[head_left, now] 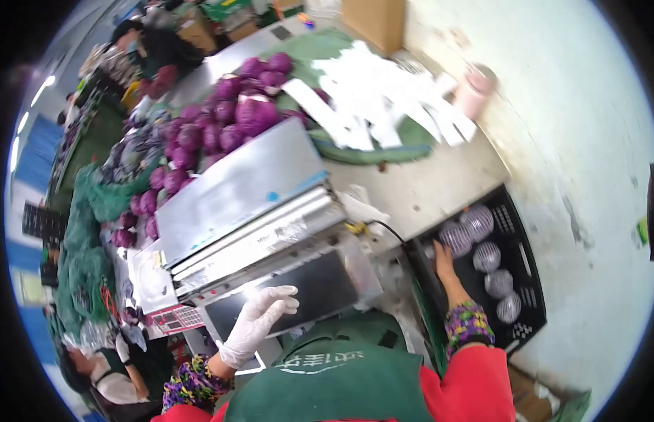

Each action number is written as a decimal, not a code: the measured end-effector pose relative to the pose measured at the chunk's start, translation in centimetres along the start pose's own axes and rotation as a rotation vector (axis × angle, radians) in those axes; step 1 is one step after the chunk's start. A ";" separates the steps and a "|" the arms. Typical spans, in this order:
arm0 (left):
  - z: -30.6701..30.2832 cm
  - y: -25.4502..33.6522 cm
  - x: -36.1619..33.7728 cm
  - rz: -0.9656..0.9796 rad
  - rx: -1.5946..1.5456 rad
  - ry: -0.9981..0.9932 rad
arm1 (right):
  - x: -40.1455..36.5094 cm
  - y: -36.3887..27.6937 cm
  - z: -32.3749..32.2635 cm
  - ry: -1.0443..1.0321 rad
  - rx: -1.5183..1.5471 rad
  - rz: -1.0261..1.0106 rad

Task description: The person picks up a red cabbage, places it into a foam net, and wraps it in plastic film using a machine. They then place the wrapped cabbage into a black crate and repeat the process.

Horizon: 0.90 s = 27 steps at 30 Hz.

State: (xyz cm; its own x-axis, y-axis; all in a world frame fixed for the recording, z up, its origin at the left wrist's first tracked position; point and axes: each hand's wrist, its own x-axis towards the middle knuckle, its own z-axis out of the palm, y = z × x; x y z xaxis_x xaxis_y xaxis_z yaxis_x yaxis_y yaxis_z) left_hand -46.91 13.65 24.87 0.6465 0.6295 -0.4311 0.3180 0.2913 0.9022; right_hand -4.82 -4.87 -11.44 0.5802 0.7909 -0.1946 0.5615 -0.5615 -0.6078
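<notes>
Left hand (260, 320), right hand (443, 256), five wrapped cabbages (486, 257).

White Chinese characters run across the green apron (327, 362), near centre, upside down to the camera and too blurred to read. Key markings on the calculator (176, 318), near left, are too small to make out.

The gloved left hand (260, 320) hovered, fingers spread, over the wrapping machine's dark plate (313, 288) at the near edge of the table (425, 186). The bare right hand (443, 259) rested against a wrapped cabbage (455, 238) in the black crate (532, 281) beside the table's right edge.
</notes>
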 end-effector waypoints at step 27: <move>-20.6 12.2 30.3 0.597 0.132 0.536 | 35.2 -44.2 -1.1 0.124 -0.155 -0.460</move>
State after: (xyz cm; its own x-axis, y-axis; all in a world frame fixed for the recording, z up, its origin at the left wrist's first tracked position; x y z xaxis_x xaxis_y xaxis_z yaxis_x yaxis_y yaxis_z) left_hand -37.69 51.10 23.04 0.3237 0.9211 0.2164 0.1252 -0.2684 0.9551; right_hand -8.55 47.54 9.39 0.3123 0.9354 0.1659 0.8512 -0.1980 -0.4860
